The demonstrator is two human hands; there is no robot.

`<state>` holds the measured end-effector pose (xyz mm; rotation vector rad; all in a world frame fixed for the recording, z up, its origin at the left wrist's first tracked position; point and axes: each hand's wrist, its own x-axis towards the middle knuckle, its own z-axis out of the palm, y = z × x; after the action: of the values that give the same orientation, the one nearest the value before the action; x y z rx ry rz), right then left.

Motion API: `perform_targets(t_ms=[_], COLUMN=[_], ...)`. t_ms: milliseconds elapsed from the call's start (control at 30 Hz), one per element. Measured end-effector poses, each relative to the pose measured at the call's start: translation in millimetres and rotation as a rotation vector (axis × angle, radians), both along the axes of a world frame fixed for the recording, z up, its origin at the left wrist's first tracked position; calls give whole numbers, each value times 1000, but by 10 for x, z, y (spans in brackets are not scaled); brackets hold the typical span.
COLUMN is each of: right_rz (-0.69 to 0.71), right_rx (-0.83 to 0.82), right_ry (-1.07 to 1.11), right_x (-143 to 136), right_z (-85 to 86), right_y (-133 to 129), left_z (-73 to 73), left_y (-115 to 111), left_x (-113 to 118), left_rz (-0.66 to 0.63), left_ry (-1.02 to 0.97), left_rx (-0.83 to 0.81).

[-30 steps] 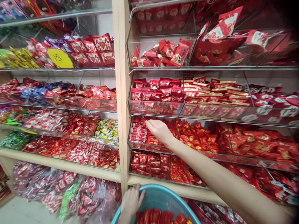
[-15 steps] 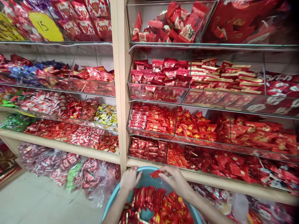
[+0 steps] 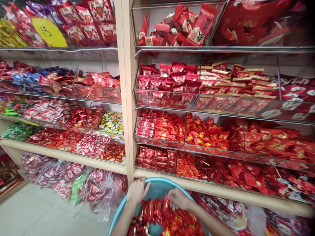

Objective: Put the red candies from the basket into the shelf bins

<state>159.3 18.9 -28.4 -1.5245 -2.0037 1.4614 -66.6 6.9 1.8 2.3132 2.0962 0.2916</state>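
Observation:
A turquoise plastic basket [image 3: 161, 185] at the bottom middle holds a heap of red wrapped candies [image 3: 157, 209], some with gold print. My left hand [image 3: 137, 190] grips its left rim, thumb on the inner side and fingers over the edge. Inside the basket, low over the heap, is my right hand [image 3: 179, 198] with curled fingers. A small red candy packet [image 3: 166, 200] shows at its fingertips, partly covered by them.
Just beyond the basket rise shelves with clear-fronted bins of red candy packets [image 3: 206, 134]. More bins stand left of a wooden upright [image 3: 126, 98], one with a yellow price tag [image 3: 49, 31]. Clear bags of candy [image 3: 98, 186] lie on the tiled floor [image 3: 49, 216].
My right hand has come down and towards me from the basket's far rim to the heap, bringing the red packet. The left hand stays on the rim.

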Motion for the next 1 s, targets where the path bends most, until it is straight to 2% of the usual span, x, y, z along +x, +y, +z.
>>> perform_targets(t_ms=[167,267,333,433,567,667,733,800,867,1000], right_rz=[-19,-6,32,89,159,145,97,46,9,9], right_rx=[108,376,558,699,877,1096,1231,1327,1365,1283], right_ry=[-119,-331,-499,-520,-339,-206,-183,-220,-302,-475], right_x=[-3,4,-33,-161,-355,-445,-487,-529,-578,-682], right_z=[34,185,372,830,1695,2324,2656,2905,3078,3256], right_y=[5,-65,-136,-246,-295,-166,12,243,493,914], left_z=[-39,-49,-51,-49,-50,-60,-69,-77,-78,-62], left_y=[9,12,15,22,29,31,32,33,34,24], left_x=[-4,-7,-10,-15,-27,-34,-34,-32,-28,-20], left_rz=[8,11,18,19,14,7,8,16,24,26], left_ry=[4,0,-6,-25,-45,-48,-44,-38,-32,-35], left_rx=[7,4,1,-10,-45,-36,-14,1,-1,-15])
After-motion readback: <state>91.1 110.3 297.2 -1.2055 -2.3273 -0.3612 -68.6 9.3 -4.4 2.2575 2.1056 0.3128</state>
